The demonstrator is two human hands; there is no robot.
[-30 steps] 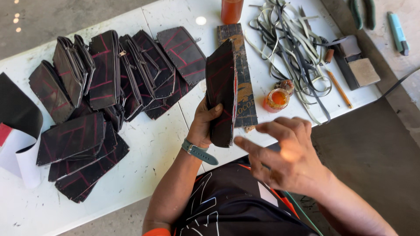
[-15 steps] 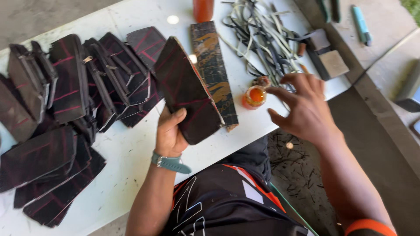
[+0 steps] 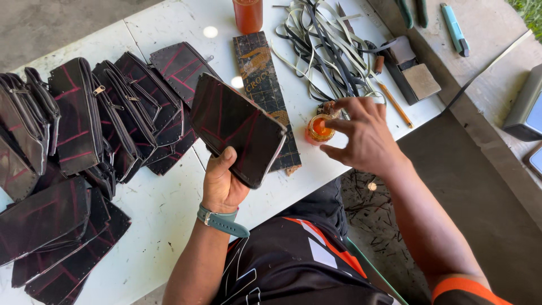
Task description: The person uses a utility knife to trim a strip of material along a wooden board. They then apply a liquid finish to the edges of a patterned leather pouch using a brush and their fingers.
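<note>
My left hand holds a dark pouch piece with red lines and a punched edge, tilted above the white table. My right hand hovers over a small open jar of orange liquid, its fingers pinching something small and dark at the jar's rim. The jar stands next to a long dark cutting strip that lies on the table.
Several finished dark pouches are piled at the left. A tangle of dark and pale strips lies at the back right, by an orange bottle, a pencil, a block and tools on a concrete ledge.
My right hand moved from near my body up to the small orange jar. My left hand tilted the pouch piece flatter and brought it lower.
</note>
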